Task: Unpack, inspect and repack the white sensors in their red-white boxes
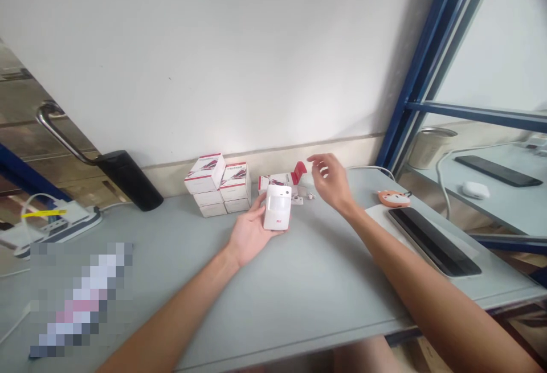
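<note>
"In the middle of the frame, what's the left hand (250,233) doing?"

"It's cradling a white motion sensor (277,208) upright, just in front of an open box (277,182)."

"And the right hand (331,182)?"

"It's hovering open, gripping nothing, fingers spread, above the table (325,287), just right of that box and near stacked white boxes (216,184)."

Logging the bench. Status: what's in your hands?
Left hand holding white motion sensor. Right hand open, empty, near opened box. Stacked boxes behind, not blocking.
</note>
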{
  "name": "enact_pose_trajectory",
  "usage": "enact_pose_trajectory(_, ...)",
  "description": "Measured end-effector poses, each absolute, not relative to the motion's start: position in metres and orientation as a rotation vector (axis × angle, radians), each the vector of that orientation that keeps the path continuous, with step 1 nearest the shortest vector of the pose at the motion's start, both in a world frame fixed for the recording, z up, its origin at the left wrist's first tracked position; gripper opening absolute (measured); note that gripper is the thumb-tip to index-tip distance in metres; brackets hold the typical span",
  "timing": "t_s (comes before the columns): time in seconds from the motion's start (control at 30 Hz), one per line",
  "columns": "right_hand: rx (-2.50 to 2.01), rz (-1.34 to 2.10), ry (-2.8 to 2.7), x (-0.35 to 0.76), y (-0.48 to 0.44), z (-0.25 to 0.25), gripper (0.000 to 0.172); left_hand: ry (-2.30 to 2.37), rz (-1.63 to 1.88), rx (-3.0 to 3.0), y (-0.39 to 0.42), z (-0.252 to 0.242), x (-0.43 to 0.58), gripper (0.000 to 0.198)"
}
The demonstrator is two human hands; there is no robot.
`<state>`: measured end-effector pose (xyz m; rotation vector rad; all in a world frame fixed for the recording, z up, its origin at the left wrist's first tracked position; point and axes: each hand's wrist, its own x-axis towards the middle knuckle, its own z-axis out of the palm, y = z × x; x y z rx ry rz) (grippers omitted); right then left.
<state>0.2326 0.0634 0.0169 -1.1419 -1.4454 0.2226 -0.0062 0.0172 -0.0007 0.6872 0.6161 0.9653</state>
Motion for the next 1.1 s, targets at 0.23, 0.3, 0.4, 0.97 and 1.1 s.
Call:
enact_pose_trajectory(0.23,-1.067,1.103,-1.580,0.208,0.048,0.016,0.046,0.627,0.953,0.781,0.012,0.001,-0.003,0.052)
enact_pose_trajectory(0.3,-1.085,1.142,-1.534,0.209,0.048,0.015,0.053,0.635,0.926,0.794,0.012,0.001,-0.002,0.053)
enact_pose_trajectory(0.4,-1.145,1.119,-1.426,0.207,0.048,0.017,0.050,0.642,0.889,0.824,0.014,0.003,-0.003,0.051)
enact_pose_trajectory(0.97,-0.715,0.856,-0.563,0.302,0.087,0.035,0.025,0.542,0.526,0.865,0.009,0.006,-0.006,0.041)
enact_pose_trajectory(1.1,-0.698,0.915,-0.569,0.307,0.087,0.035,0.020,0.512,0.568,0.854,0.007,0.006,-0.004,0.037)
